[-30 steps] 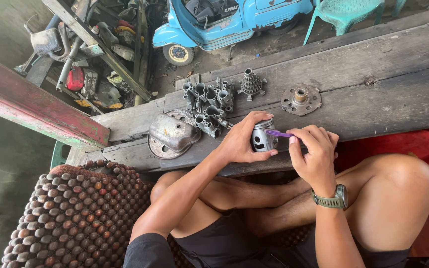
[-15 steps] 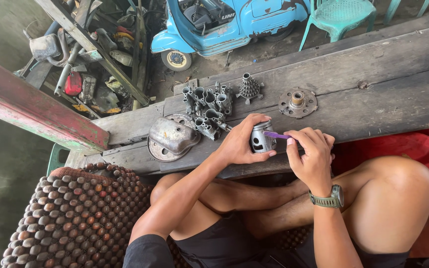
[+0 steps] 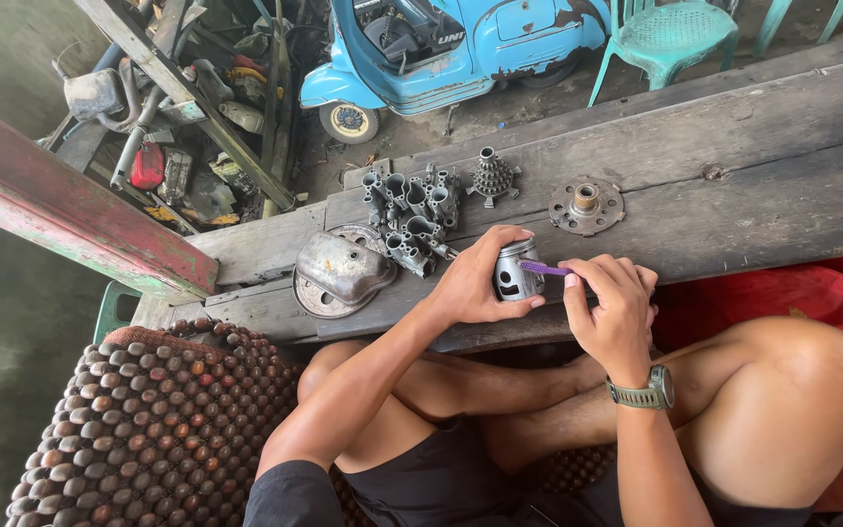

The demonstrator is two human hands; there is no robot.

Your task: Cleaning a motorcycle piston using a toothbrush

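Your left hand (image 3: 475, 283) wraps the small silver metal piston (image 3: 517, 273) at frame centre, right at the near edge of the grey wooden plank bench (image 3: 753, 166); your right hand (image 3: 612, 312) pinches a purple-handled tool (image 3: 539, 267) against it, bare plank to the right

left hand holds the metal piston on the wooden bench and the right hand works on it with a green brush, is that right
Not quite: the brush is purple, not green. The head view shows the left hand holding the metal piston on the wooden bench, and the right hand working the purple brush against it.
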